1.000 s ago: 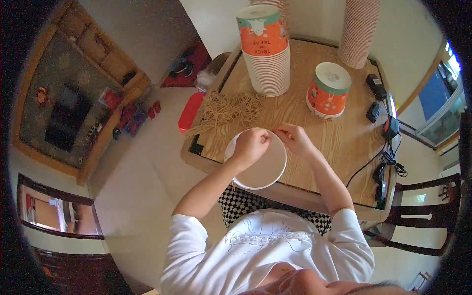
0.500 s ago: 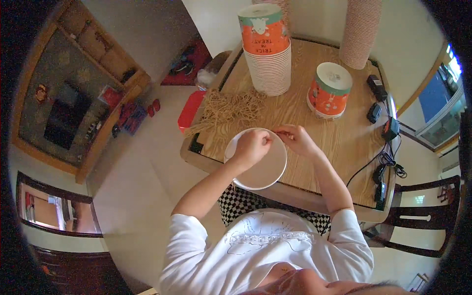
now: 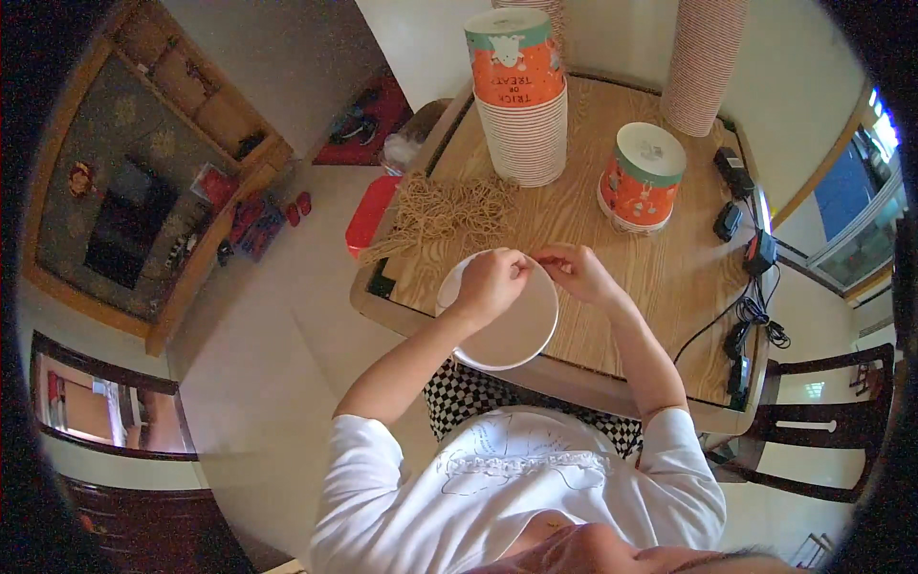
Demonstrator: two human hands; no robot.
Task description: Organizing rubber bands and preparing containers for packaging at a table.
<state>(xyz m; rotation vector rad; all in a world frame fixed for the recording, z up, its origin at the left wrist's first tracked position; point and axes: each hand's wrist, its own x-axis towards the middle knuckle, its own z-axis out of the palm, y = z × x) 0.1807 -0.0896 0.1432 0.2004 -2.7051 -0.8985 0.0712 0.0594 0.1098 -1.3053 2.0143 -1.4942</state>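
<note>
A white-lined paper bucket (image 3: 514,335) sits tilted at the table's near edge, its round mouth facing up toward me. My left hand (image 3: 493,285) reaches over the mouth, fingers pinched together close to the far right part of the rim. Just outside that rim, my right hand (image 3: 581,275) has thumb and fingers closed in a pinch too, almost meeting the left. Whatever lies between the fingertips is too small to make out. Beyond the bucket, to the left, lies a loose heap of brown twine (image 3: 454,212), nearest to my left hand.
An upside-down bucket stack (image 3: 522,139) with an orange and green top stands behind the twine. A shorter orange bucket (image 3: 639,196) stands to its right, a tall stack (image 3: 705,72) farther back. Black adapters (image 3: 733,174) and cables (image 3: 755,311) line the right edge. A red container (image 3: 371,218) is left.
Almost nothing differs. Both hands keep their pinched pose at the bucket's rim, with only a slight shift of the fingers.
</note>
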